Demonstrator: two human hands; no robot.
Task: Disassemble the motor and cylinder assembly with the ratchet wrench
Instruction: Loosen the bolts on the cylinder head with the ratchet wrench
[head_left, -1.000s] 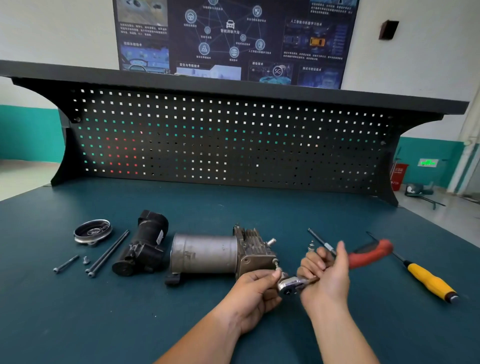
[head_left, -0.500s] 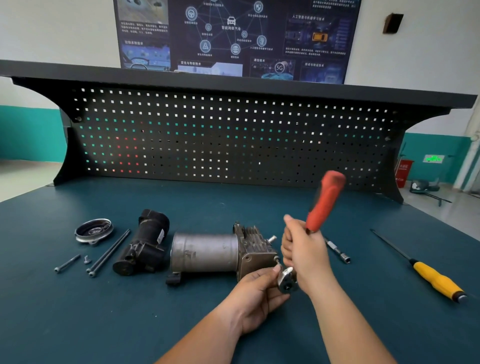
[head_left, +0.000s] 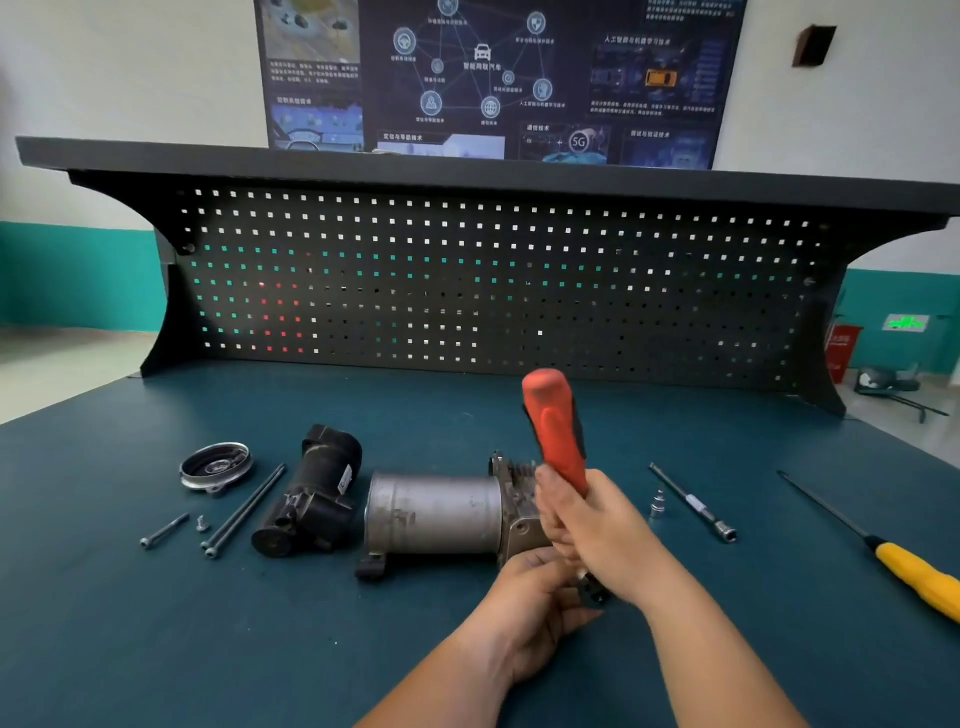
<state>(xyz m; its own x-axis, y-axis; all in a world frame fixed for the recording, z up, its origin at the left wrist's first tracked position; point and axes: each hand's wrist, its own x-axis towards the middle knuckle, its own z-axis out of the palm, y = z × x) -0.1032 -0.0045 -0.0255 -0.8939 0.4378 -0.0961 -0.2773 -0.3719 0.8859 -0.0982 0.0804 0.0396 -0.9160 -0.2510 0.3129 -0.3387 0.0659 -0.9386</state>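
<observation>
Training workshop: teal workbench (head_left: 156, 623), black pegboard (head_left: 467, 286) backing, automotive tech poster (head_left: 483, 78) on wall.

"5G" on wall poster (head_left: 578, 141)

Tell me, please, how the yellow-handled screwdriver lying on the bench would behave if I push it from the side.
The yellow-handled screwdriver would probably roll, since its handle looks rounded and it lies free on the flat bench. The thin metal shaft looks stiff, so it should not flex.
</observation>
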